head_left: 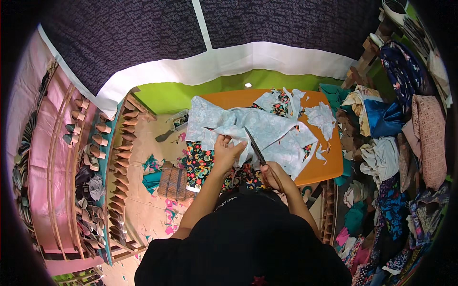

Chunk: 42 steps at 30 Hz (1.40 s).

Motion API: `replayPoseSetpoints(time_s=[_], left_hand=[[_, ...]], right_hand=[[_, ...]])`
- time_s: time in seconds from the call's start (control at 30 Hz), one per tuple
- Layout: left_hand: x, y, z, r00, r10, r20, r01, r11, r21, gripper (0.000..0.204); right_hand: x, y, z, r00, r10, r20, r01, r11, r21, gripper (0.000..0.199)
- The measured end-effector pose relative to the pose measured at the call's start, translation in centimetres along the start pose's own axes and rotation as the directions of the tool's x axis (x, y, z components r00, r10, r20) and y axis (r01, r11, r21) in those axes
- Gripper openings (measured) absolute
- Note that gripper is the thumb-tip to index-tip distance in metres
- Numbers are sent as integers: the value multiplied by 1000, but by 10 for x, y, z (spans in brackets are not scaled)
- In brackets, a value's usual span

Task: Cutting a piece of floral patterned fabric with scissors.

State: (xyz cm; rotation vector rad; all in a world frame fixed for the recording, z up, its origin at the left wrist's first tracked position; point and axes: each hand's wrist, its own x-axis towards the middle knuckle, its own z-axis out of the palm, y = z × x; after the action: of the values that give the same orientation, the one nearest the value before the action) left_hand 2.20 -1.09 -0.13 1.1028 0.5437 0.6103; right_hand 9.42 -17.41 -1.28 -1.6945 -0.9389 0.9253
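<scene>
A person's left hand (228,150) pinched the near edge of a pale blue patterned cloth (260,131) spread across an orange table (329,169), its grip closed on a fold, while the right hand (272,175) was wrapped around the handles of scissors (256,148) whose blades lay open in the cloth. Cut scraps (320,118) lay toward the table's far right edge, and a dark floral fabric (205,164) hung over the near edge. Little bare table showed. Folded fabrics (381,124) crowded the right side. On the left, wooden racks (102,157) held rows of shoes above a scrap-strewn floor (143,209).
</scene>
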Motion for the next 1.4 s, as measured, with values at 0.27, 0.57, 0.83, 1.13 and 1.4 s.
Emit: replayPoseSetpoints(time_s=[0.27,0.57,0.83,1.13,1.4], left_hand=[[7,-3,1,999,11,-48,-16,995,-99,33],[10,-5,0,998,46,35,-39,984,-177,36],[8,-6,0,1000,19,22,-17,997,-74,37],[5,-2,4,997,74,-10,-74,997,13,34],[7,-4,3,996,87,5,-87,996,-25,37]], right_hand=[[4,1,8,995,-16,-94,6,995,-100,26],[4,5,8,942,172,287,-322,704,633,38],[8,-12,8,969,202,142,-242,885,398,69],[8,-9,9,996,76,49,-87,950,301,71],[11,4,10,996,83,14,-84,966,243,66]])
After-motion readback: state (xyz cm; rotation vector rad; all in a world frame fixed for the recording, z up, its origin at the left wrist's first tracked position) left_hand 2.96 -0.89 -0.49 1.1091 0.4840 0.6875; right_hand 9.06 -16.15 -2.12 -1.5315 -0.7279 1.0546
